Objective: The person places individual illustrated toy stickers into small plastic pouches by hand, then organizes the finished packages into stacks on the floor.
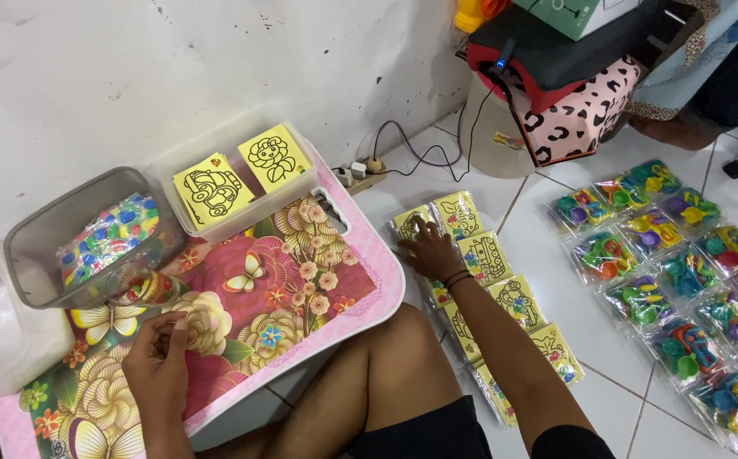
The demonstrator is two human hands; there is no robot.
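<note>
Right hand point(426, 251) fingers spread on yellow packets point(485, 255) (toy bags point(675, 280) nearby); left hand point(158, 353) curled.

Setting: home room, floor-level packing work. White tile floor point(556, 297), scuffed white wall point(131, 68). Low flower-print desk point(301, 280) stands on floor; person sits behind it, knee bare. Power strip point(353, 174) with cable lies at wall base. Leopard-print fabric point(585, 110) piled in corner. Bagged yellow picture cards point(488, 255) and bagged coloured toys point(683, 272) laid in rows on tiles.
</note>
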